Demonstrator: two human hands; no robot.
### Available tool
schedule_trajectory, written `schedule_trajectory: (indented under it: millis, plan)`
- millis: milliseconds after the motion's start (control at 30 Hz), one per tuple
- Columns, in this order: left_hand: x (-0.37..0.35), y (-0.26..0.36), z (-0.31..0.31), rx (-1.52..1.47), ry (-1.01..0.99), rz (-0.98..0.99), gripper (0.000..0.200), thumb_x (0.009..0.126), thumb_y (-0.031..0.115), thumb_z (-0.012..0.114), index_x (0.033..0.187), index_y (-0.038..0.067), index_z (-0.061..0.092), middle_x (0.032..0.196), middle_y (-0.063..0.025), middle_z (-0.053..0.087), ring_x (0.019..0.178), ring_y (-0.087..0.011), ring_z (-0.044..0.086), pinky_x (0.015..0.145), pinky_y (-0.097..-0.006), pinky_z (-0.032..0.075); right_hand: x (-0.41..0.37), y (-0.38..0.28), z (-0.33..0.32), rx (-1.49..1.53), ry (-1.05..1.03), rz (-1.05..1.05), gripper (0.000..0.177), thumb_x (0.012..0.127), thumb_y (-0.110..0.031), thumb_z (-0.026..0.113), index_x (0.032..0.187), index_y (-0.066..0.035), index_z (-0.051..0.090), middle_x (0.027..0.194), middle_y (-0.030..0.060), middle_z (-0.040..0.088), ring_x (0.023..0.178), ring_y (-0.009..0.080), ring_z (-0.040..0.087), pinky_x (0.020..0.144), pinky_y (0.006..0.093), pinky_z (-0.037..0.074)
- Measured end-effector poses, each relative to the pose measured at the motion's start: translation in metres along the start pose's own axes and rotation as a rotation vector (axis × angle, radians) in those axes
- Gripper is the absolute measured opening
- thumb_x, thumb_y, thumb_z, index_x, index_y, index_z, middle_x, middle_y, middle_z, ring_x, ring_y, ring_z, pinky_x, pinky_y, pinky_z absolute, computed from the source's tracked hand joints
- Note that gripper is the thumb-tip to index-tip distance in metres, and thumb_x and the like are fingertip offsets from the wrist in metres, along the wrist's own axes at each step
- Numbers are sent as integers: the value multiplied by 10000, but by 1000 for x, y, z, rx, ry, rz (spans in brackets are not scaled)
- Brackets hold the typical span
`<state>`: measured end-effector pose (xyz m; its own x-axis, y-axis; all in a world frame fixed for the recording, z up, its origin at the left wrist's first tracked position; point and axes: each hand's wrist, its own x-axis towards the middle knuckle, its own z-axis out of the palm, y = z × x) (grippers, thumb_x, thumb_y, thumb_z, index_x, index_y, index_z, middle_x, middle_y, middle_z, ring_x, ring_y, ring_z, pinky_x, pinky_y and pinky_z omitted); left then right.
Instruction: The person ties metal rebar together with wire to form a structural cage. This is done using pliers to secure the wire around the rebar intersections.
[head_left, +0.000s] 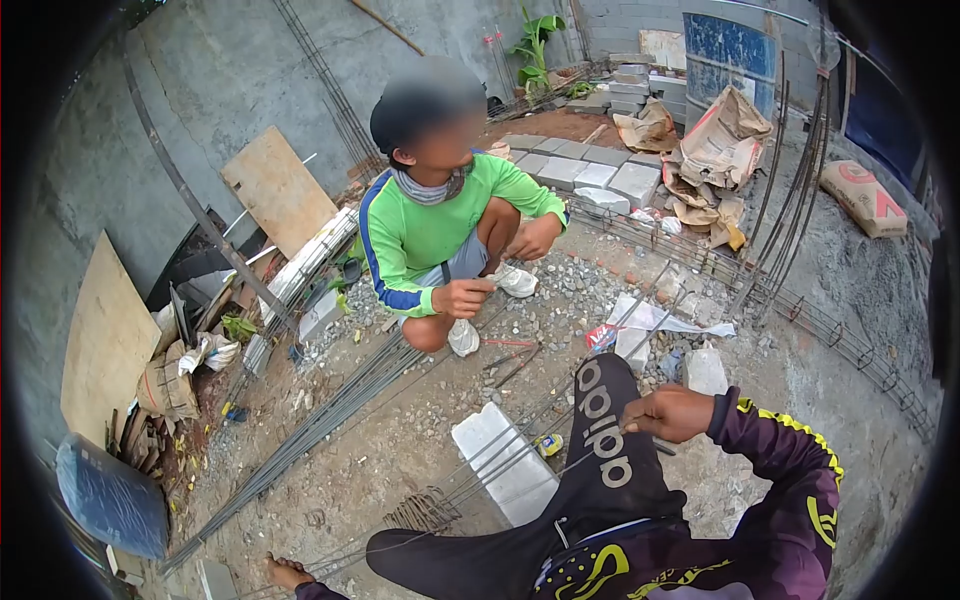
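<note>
Working at slender metal rods (500,462), the person is apparently handling or steadying the assembly by hand; the exact step is not showing clearly. The right hand (668,413) is hovering beside the raised, dark-trousered leg (600,440), its fingers curling closed, but whether they are pinching a rod or wire, I cannot tell. The left hand (288,572) is reaching in at the lower left edge, near the rods' nearer ends; its grip is being cut off by the frame and cannot be told.

In my judgement, the next move is calling for a sure hold at both hands and for care that the rods are not springing or rolling.

The rods are lying low in front of the person, crossing above a pale block (528,494), with bunched wire rings (425,510) sitting around or against them beside the lower leg. Their long axis is running diagonally, from lower left towards upper right, 1 end pointing near the left hand and the other pointing beyond the raised knee. A yellow item (549,445) is resting beside the block, and 1 co-worker (425,235) is squatting opposite.
</note>
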<state>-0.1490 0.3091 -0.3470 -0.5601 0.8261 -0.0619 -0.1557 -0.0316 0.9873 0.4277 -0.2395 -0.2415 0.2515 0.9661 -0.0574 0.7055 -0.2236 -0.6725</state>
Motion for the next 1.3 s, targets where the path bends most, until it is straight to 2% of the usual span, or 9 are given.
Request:
schedule_trajectory:
  millis: [133, 233, 333, 467, 567, 767, 967, 1167, 1300]
  plan:
    - [-22, -1, 5, 43, -15, 63, 399, 991, 371, 467, 1203, 55, 587, 608, 25, 354, 436, -86, 298, 379, -273, 235, -5, 22, 28, 175, -836, 77, 251, 962, -224, 575, 1084, -27, 674, 840, 48, 668, 714, 160, 595, 683, 321, 473]
    - [-13, -12, -1, 87, -32, 80, 410, 992, 382, 471, 1210, 54, 583, 602, 25, 349, 435, -84, 300, 376, -268, 239, -6, 9, 21, 550, -1162, -84, 257, 988, -205, 552, 1083, 4, 670, 842, 36, 661, 751, 130, 581, 693, 301, 458]
    - [-6, -25, -6, 93, -71, 33, 418, 991, 387, 488, 1240, 68, 592, 603, 33, 348, 444, -81, 308, 384, -254, 253, -22, -1, -18, 851, -467, -194, 267, 1005, -191, 536, 1078, 31, 664, 838, 17, 647, 765, 108, 557, 693, 284, 441]
    - [0, -41, -5, 82, -202, -242, 322, 987, 361, 507, 1163, 114, 617, 606, 56, 387, 476, -77, 344, 431, -239, 285, -18, 18, -11, 669, 32, 141, 212, 975, -154, 560, 1070, -7, 680, 908, 58, 689, 828, 167, 623, 740, 309, 478]
    - [2, -54, -11, 191, -350, -419, 246, 977, 342, 528, 1086, 142, 624, 618, 71, 425, 520, -71, 387, 482, -238, 325, -17, 47, 3, 157, 55, 174, 192, 923, -161, 592, 1055, -74, 701, 999, 110, 712, 937, 276, 673, 822, 367, 511]
    - [8, -78, -26, 251, -646, -360, 233, 921, 304, 615, 1078, 131, 623, 728, 32, 554, 687, -128, 573, 598, -260, 471, -32, 73, 25, -10, -249, 216, 196, 895, -178, 590, 1031, -104, 710, 971, 115, 713, 914, 329, 665, 800, 417, 516]
    - [-56, -11, -18, 823, -882, -210, 296, 825, 314, 712, 1001, 86, 642, 783, -12, 626, 732, -162, 656, 551, -291, 519, -33, 91, 24, -153, 143, 328, 170, 863, -136, 580, 971, -119, 710, 930, 99, 711, 885, 339, 659, 761, 422, 516]
    - [-58, -48, -21, 660, -527, 35, 212, 807, 234, 720, 737, 51, 639, 650, -10, 581, 631, -109, 524, 542, -285, 406, -27, 98, 32, -133, 308, 99, 167, 826, -63, 613, 962, -54, 709, 882, 151, 687, 815, 330, 656, 731, 402, 514]
    - [-74, -73, -20, 655, -249, 318, 302, 780, 212, 723, 611, -8, 603, 636, -43, 574, 599, -184, 484, 645, -341, 404, -28, 96, 35, -74, 383, 73, 116, 825, -42, 631, 918, -44, 701, 825, 149, 653, 757, 335, 640, 666, 387, 504]
